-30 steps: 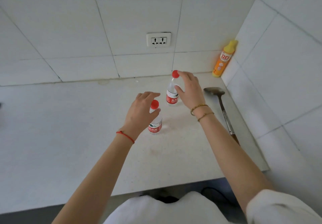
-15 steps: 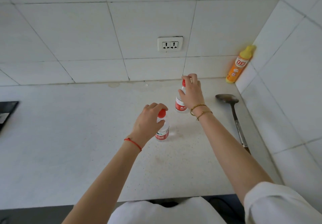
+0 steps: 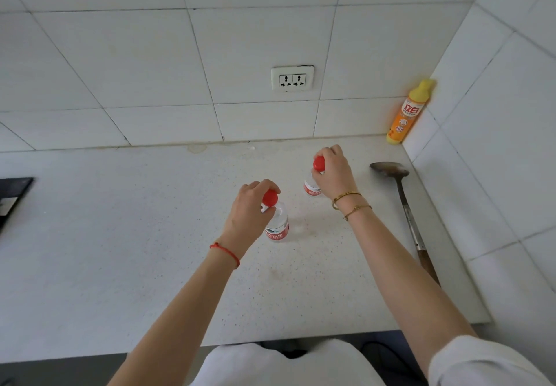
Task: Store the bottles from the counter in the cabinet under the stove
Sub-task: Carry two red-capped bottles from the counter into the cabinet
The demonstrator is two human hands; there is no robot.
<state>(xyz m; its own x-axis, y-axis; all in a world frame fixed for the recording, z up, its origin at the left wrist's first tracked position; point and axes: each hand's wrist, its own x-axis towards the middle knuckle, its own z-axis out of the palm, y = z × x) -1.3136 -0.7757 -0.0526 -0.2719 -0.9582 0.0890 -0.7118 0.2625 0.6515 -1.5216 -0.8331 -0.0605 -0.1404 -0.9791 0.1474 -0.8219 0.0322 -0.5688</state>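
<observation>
Two small clear water bottles with red caps and red labels stand upright on the white counter (image 3: pixel 120 235). My left hand (image 3: pixel 248 214) is closed around the neck of the nearer bottle (image 3: pixel 278 226), just under its cap. My right hand (image 3: pixel 334 172) grips the top of the farther bottle (image 3: pixel 311 188), fingers wrapped over the neck beside the cap. Both bottles rest on the counter. The cabinet under the stove is out of view.
An orange detergent bottle (image 3: pixel 409 112) with a yellow cap stands in the back right corner. A metal ladle (image 3: pixel 403 202) lies along the right wall. The black edge of a stove (image 3: pixel 13 196) shows at far left. A wall socket (image 3: pixel 292 78) sits above.
Both hands have closed down onto the bottle necks; earlier the fingers hovered loosely at the caps. The camera has tilted so the stove edge came into view.
</observation>
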